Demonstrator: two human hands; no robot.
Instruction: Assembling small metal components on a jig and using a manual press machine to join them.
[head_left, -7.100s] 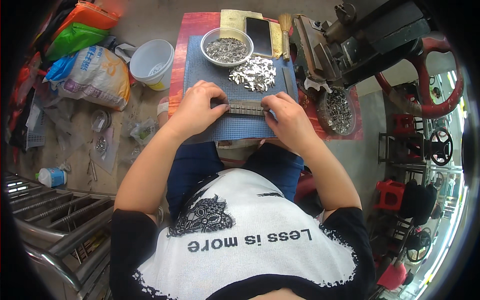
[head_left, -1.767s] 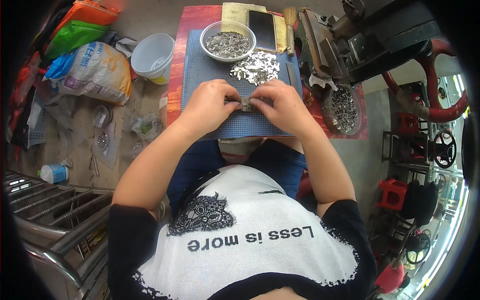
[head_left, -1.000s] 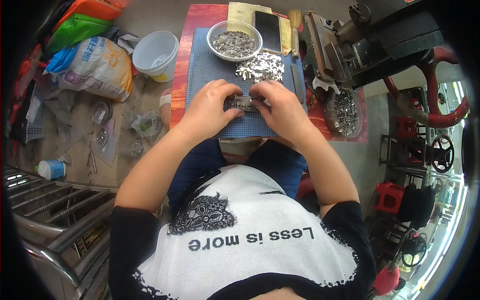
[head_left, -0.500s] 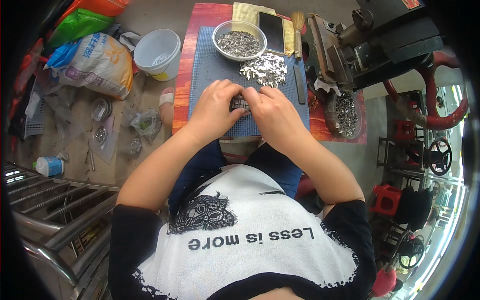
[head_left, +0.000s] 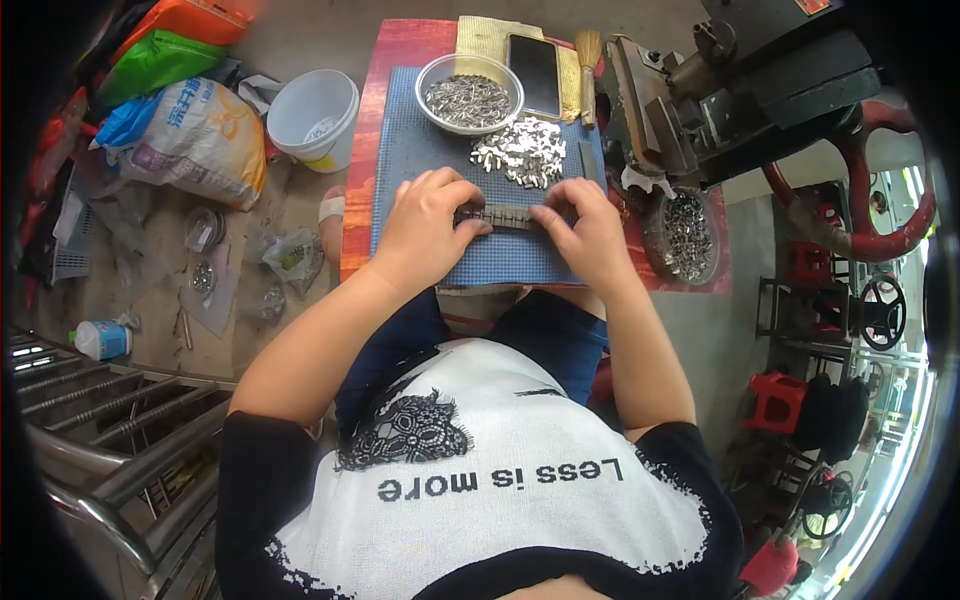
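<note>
A narrow notched metal bar [head_left: 506,216] lies crosswise between my hands, just above or on the blue textured mat [head_left: 485,265]. My left hand [head_left: 428,218] is closed around its left end, thumb below and fingers above. At the right end, my right hand [head_left: 585,225] grips it with thumb and curled fingers. Whether small pieces sit in the notches is too fine to tell. Beyond the bar lies a loose pile of small shiny metal pieces [head_left: 525,150]. A clear round bowl [head_left: 470,130] full of thin metal pins stands behind that pile.
A dark phone [head_left: 535,75] lies on a yellow cloth [head_left: 482,36] at the back, beside a brush [head_left: 587,85]. Right of the mat stands a machine [head_left: 690,120] with a red handwheel, above a tub of metal parts [head_left: 684,240]. A white bucket [head_left: 340,115] stands left.
My right hand has moved right, away from my left hand, uncovering the middle of the notched bar. The table and its contents appear slightly lower in the view.
</note>
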